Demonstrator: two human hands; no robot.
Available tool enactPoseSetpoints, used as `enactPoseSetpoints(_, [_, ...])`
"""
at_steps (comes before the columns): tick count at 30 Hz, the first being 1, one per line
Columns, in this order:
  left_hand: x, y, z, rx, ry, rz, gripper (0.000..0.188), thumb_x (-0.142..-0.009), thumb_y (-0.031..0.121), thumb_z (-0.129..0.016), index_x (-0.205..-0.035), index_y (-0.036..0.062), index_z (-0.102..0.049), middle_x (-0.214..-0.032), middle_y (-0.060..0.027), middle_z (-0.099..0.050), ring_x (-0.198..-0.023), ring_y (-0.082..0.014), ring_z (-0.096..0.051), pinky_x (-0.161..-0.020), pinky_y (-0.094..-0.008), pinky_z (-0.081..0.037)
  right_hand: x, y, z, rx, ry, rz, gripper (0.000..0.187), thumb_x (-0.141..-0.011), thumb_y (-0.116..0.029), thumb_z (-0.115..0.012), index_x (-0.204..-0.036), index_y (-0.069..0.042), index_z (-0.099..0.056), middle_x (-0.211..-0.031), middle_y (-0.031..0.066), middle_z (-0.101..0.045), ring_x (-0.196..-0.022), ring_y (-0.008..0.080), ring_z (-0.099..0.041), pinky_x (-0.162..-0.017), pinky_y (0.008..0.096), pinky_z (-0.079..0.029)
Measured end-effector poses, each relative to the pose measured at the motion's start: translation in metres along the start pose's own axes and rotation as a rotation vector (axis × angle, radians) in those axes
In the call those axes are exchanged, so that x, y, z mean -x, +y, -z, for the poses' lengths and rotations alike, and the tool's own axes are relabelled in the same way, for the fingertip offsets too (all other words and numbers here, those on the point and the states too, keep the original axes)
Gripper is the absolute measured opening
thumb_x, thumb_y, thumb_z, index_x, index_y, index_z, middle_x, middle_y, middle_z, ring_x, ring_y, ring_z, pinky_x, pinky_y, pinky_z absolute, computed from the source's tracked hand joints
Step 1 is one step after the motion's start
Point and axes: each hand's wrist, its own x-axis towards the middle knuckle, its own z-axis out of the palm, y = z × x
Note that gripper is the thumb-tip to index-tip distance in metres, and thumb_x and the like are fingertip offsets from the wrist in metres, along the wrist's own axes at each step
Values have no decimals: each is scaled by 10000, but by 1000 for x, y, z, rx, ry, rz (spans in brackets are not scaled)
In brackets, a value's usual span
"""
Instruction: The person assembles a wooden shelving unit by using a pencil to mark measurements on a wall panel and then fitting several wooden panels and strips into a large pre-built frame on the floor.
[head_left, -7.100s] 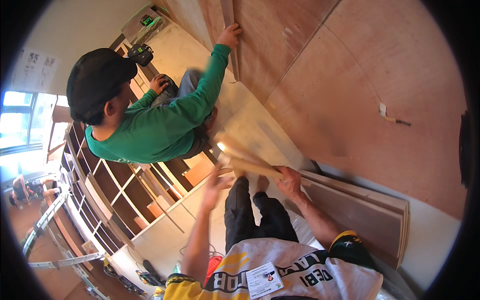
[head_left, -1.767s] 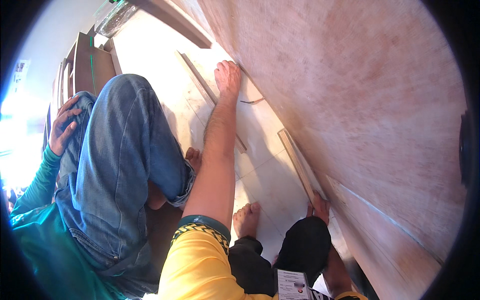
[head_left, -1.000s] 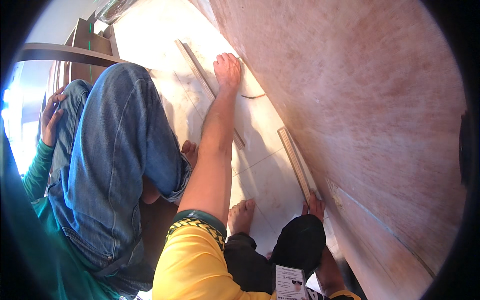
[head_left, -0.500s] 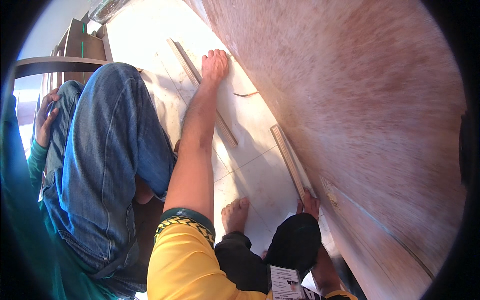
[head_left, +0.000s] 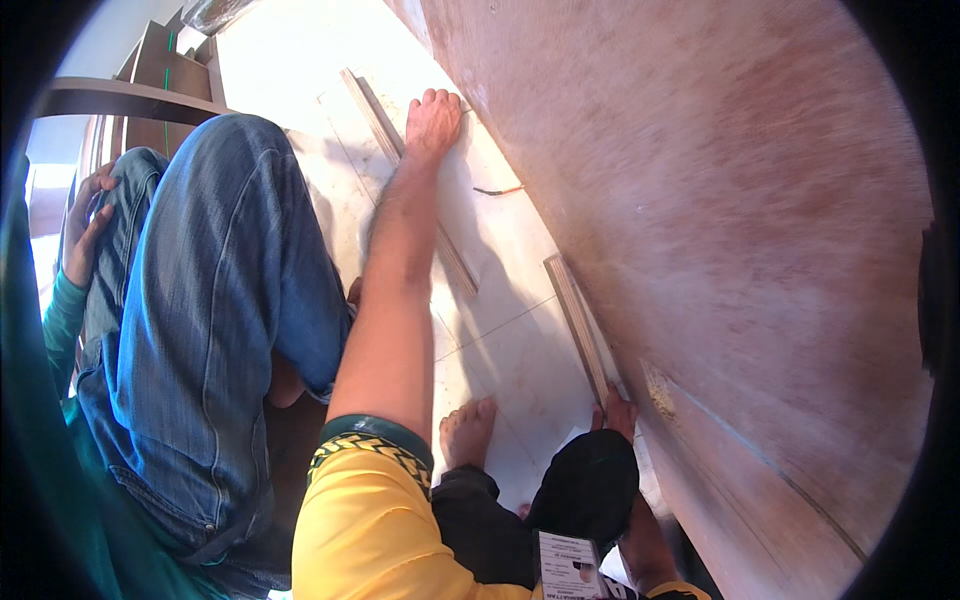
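My left arm reaches far forward, and my left hand [head_left: 434,122] is closed, fingers curled under, low over the floor beside the edge of a large reddish-brown wood panel [head_left: 720,220]. Whatever is under those fingers is hidden. A long layered wooden strip [head_left: 455,262] lies on the floor, passing beneath my left forearm. My right hand [head_left: 620,412], partly covered by my knee, is closed around the near end of a second wooden strip [head_left: 575,315]. That strip lies along the panel's lower edge.
A person in blue jeans [head_left: 215,300] crouches close on my left, one hand [head_left: 88,225] at their leg. Brown boards [head_left: 150,95] stand behind them. A thin dark piece [head_left: 498,190] lies on the tiled floor [head_left: 500,350]. My bare foot [head_left: 467,432] is between the strips.
The view has shifted slightly. Both my hands stay in nearly the same places, and the strips lie as before.
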Motion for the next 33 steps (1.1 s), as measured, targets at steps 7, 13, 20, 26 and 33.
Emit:
enactPoseSetpoints(7, [-8, 30, -15, 24, -47, 64, 272, -978, 186, -514, -1063, 89, -754, -1056, -106, -723, -1015, -258, -687, -791, -423, -557, 1, 10, -9, -36, 42, 52, 575, -944, -161, -655, -1493, -149, -483, -1319, 160, -632, -1157, 410, -554, -1072, 535, -433])
enactPoseSetpoints(13, [-7, 34, 4, 278, -72, 171, 260, -971, 188, -521, -1034, 49, -732, -1047, -154, -729, -987, -301, -709, -810, -425, -574, -1, 9, -4, -40, -28, 35, 576, -935, -140, -660, -1483, -105, -489, -1238, 196, -641, -1139, 419, -563, -1055, 541, -434])
enactPoseSetpoints(20, [-2, 38, 25, 464, -40, 326, 261, -962, 190, -529, -1001, 2, -706, -1035, -209, -736, -956, -352, -736, -832, -427, -594, 1, 6, -5, -29, 11, 30, 586, -916, -109, -684, -1473, -96, -501, -1205, 204, -647, -1118, 412, -566, -1043, 528, -446])
enactPoseSetpoints(26, [2, 34, 20, 533, -49, 410, 273, -974, 196, -524, -974, -4, -710, -1026, -230, -739, -967, -366, -742, -835, -430, -606, 3, 7, -6, -89, 16, 19, 612, -919, -101, -680, -1497, -141, -481, -1228, 200, -642, -1151, 417, -553, -1049, 540, -439])
enactPoseSetpoints(33, [-17, 23, 12, 215, 117, 208, 196, -937, 154, -618, -931, 6, -748, -1000, -173, -731, -1004, -306, -706, -826, -381, -607, -4, 3, -7, -328, -141, -426, 619, -919, -112, -677, -1500, -169, -470, -1243, 184, -644, -1185, 418, -527, -1049, 520, -439])
